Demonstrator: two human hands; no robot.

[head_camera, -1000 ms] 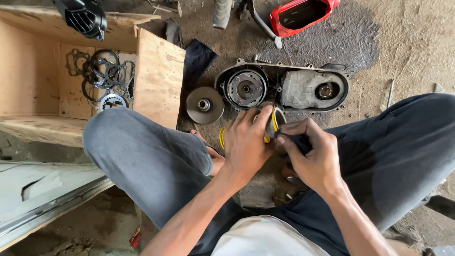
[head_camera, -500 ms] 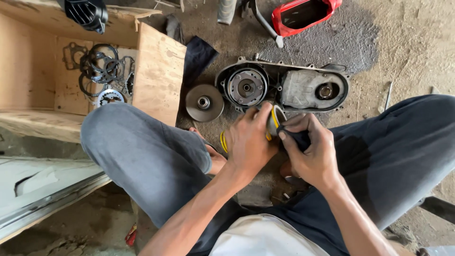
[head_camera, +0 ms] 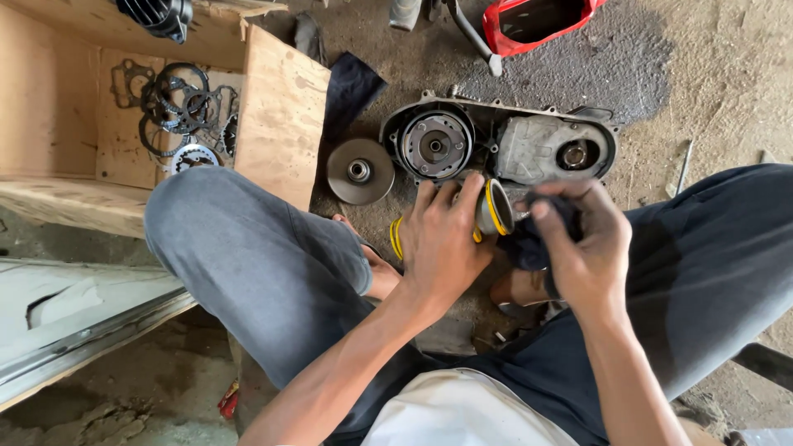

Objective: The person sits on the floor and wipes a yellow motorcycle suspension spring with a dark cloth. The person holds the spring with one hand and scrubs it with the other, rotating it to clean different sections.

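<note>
- Slippage looks like the main risk: the round metal part with a yellow rim (head_camera: 493, 207) is held in the air at the centre of the frame, above the dirt floor (head_camera: 727, 74), and it looks greasy, so in my judgement a loosened grip could drop it into the grit.
- Grit picked up from that floor could, I judge, be carried into the grey metal engine case with its round clutch assembly (head_camera: 504, 144), which lies open just above the hands in the frame.
- Left hand (head_camera: 442, 244), centre of the frame: fingers curled closed around the back of the yellow-rimmed part, thumb hidden underneath, so it holds the part firmly and is not open at all.
- Right hand (head_camera: 582, 248), just right of centre: fingers bent narrowly and clamped on a dark crumpled rag (head_camera: 529, 244), which presses against the open face of the part; how deep the rag goes inside cannot be told.
- Grey dished metal pulley disc (head_camera: 358, 171) lies on the floor just left of the case, apart from both hands.
- Open plywood box (head_camera: 281, 116) at the upper left holds dark gaskets and rings (head_camera: 178, 103).
- Red plastic tray (head_camera: 537, 21) sits at the top edge, well apart.
</note>
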